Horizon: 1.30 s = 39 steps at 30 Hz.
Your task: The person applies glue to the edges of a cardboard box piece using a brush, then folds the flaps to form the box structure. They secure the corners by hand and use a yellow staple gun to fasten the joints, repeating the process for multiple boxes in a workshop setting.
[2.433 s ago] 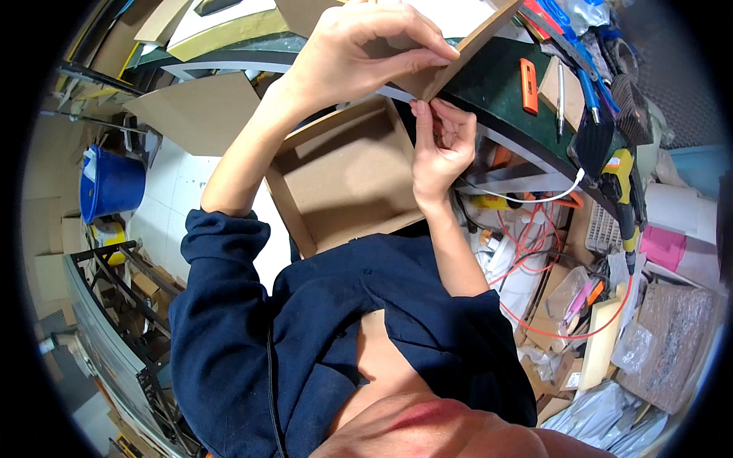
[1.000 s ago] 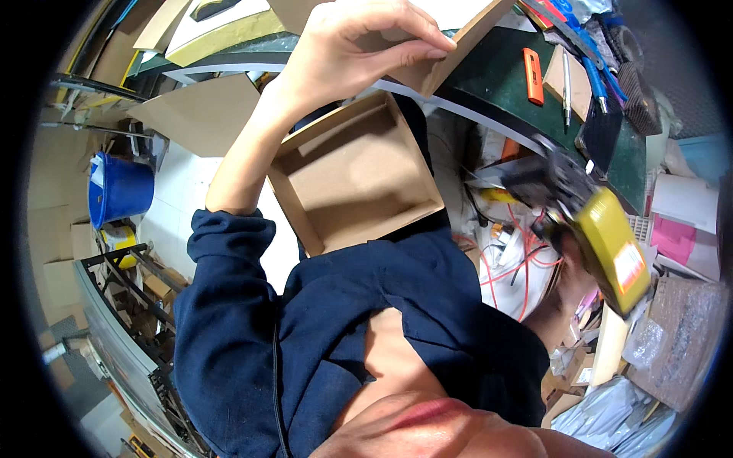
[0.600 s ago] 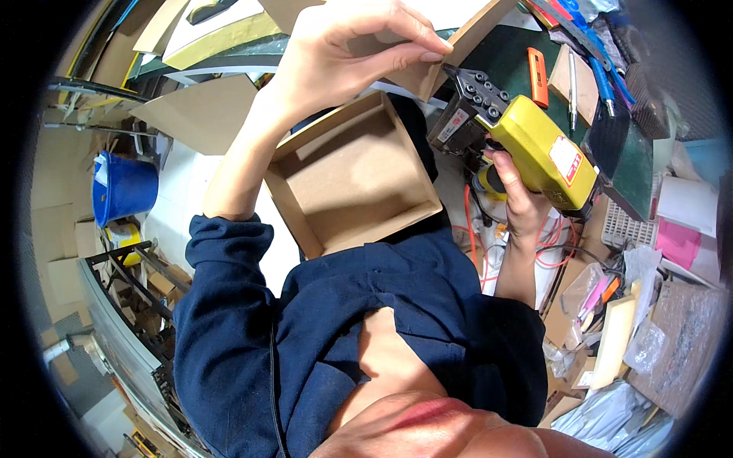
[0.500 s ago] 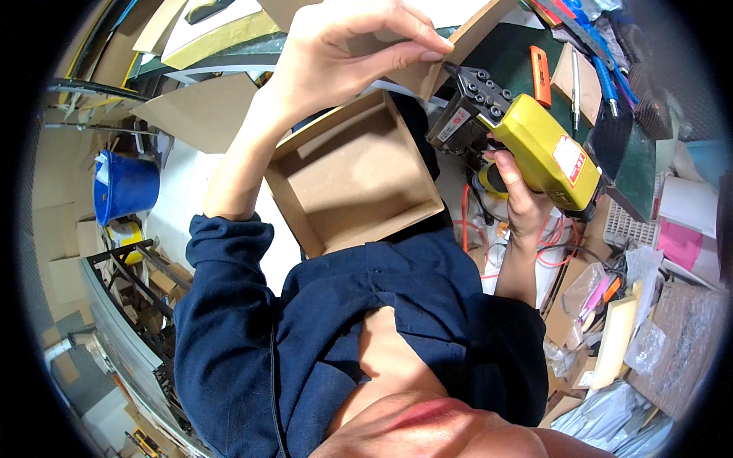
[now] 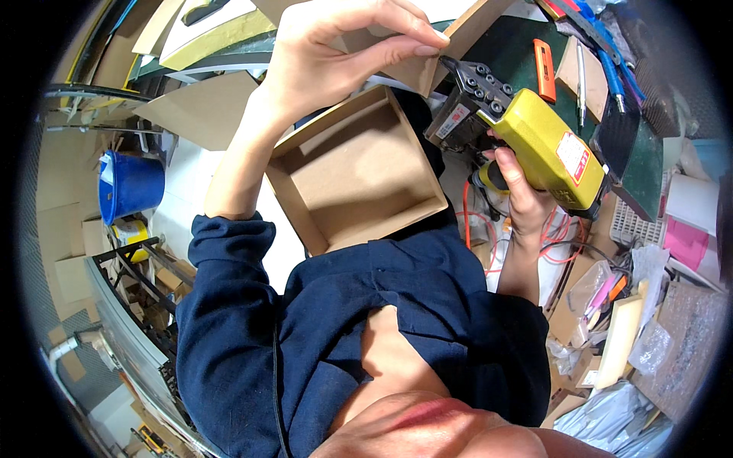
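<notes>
Left hand [image 5: 336, 46] pinches the matte cardboard box [image 5: 359, 172] flap; right hand [image 5: 519, 191] clamps a glossy yellow stapler [image 5: 527, 133]; orange knife [image 5: 544, 59] lies beyond.

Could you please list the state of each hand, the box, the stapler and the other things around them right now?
Left hand: pinching the raised flap of the box.
Cardboard box: open, empty, held up and tilted.
Right hand: gripping the stapler's handle.
Yellow stapler: held up, black nose at the flap's edge.
Orange utility knife: lying on the dark mat.
Blue bucket: standing upright on the floor.
</notes>
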Tool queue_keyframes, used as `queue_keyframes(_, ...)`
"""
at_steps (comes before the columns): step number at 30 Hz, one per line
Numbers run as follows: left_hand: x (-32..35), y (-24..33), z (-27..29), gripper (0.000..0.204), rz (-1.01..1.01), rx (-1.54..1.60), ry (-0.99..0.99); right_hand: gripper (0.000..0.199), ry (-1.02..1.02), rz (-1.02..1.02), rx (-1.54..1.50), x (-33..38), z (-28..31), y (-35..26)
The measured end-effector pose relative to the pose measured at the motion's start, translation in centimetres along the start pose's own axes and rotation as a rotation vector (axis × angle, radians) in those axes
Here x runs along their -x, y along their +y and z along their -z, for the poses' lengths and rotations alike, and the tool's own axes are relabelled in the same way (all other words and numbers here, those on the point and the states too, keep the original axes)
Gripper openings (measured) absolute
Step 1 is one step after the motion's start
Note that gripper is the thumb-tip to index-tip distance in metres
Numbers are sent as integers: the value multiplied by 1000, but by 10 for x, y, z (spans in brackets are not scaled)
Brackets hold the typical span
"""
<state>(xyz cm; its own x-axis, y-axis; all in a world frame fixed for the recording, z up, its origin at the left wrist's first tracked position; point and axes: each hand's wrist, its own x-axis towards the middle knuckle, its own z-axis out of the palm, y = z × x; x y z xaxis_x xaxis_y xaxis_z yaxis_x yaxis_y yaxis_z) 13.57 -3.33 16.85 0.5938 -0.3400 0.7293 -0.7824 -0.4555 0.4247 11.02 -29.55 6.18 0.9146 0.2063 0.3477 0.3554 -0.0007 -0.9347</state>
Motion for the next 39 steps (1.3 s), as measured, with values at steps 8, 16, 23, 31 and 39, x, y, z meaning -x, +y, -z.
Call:
queue_keyframes(8,1,1,0,20,-16,-25,10,43,-48,8,21,0,1,2)
queue_keyframes(16,1,1,0,19,2,-19,5,41,-31,-23,-12,-1,-1,-1)
queue_keyframes(23,1,0,0,19,-15,-5,11,27,0,-53,-47,-1,-2,-4)
queue_keyframes(31,1,-1,1,18,-12,-10,4,25,10,-89,-62,0,-5,-6)
queue_keyframes(39,2,-20,-18,18,-221,-151,289,39,89,-29,-29,15,8,15)
